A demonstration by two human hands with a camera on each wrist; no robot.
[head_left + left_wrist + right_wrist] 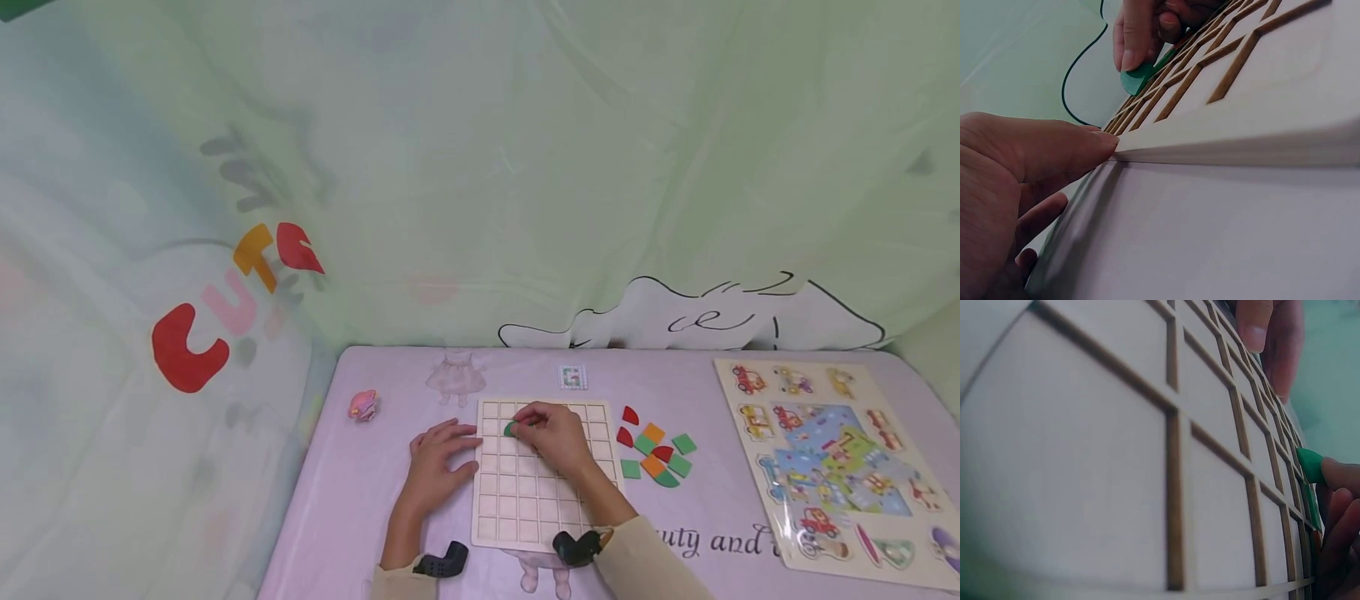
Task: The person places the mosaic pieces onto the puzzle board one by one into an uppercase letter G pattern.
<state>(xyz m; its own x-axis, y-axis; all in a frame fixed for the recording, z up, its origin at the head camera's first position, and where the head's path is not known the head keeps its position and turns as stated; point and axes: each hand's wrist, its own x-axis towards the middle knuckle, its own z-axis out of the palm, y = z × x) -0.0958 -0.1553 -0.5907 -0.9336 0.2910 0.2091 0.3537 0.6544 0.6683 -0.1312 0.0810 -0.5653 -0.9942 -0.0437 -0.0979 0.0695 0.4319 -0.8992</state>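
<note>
A pale wooden grid board [508, 507] lies on the table. My right hand [555, 437] is over its upper part, pinching a green quarter-round tile [509, 430] between thumb and finger. In the right wrist view this green tile [1310, 465] is tilted above the grid. Just beyond it, another green piece [1314, 506] shows at the board, partly hidden by the fingers. My left hand [441, 467] is at the board's left edge with fingers extended. The left wrist view shows a fingertip of the left hand [1035, 153] touching the board's rim.
Right of the board lie several loose red, orange and green tiles [681, 464], squares and quarter-rounds. A small pattern card [573, 377] sits behind the board. A pink toy figure [363, 405] stands at the table's left. Farther right lies a vehicle picture puzzle [840, 467].
</note>
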